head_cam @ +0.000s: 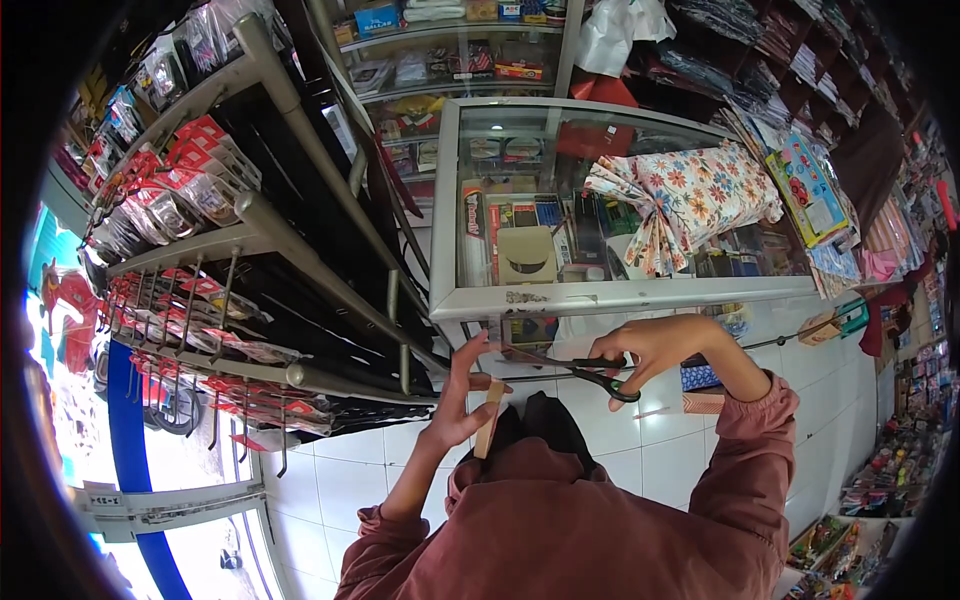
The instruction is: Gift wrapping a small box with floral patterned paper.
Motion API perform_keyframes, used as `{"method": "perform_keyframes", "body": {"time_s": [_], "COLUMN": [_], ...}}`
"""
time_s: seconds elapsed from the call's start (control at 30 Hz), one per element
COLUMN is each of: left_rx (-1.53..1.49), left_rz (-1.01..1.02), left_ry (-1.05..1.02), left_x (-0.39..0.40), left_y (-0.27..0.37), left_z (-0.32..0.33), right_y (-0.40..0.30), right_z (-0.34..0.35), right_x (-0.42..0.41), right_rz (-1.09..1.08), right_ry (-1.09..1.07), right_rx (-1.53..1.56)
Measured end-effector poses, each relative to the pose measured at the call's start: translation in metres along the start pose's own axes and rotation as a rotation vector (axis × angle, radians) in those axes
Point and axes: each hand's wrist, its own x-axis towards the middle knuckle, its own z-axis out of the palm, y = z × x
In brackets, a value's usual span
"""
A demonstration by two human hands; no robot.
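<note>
My left hand point(465, 405) holds a roll of tape point(490, 420), seen nearly edge-on, between thumb and fingers in front of my chest. To its right, my right hand point(637, 356) has its fingers in the handles of black and green scissors point(600, 375). The scissor blades point left towards my left fingertips; whether a strip of tape lies between them cannot be told. Beyond both hands, a parcel in floral wrapping paper point(697, 196), gathered at its left end, rests on the glass display counter point(525, 295).
Packaged goods hang from a metal rack point(330, 382) close on the left. Flat colourful packs point(810, 191) lie at the counter's right end. Stocked shelves point(450, 94) stand behind it. A patterned box point(703, 403) is below my right forearm, near the tiled floor point(600, 439).
</note>
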Motion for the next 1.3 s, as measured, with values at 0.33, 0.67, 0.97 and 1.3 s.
{"method": "perform_keyframes", "body": {"time_s": [0.33,0.67,0.97,1.3], "left_rx": [0.061,0.146,0.166,0.18], "left_rz": [0.019,0.116,0.145,0.145], "left_ry": [-0.093,-0.068,-0.035,-0.011], "left_x": [0.006,0.009,0.011,0.011], "left_y": [0.013,0.016,0.013,0.013], "left_z": [-0.011,-0.008,-0.007,-0.004], "right_y": [-0.013,-0.011,-0.014,-0.015], "right_z": [-0.014,-0.017,-0.009,-0.005], "right_x": [0.008,0.015,0.01,0.008], "right_rz": [0.038,-0.019,-0.076,-0.077], "right_ry": [-0.086,-0.148,-0.055,0.004], "right_rx": [0.135,0.259,0.286,0.244]}}
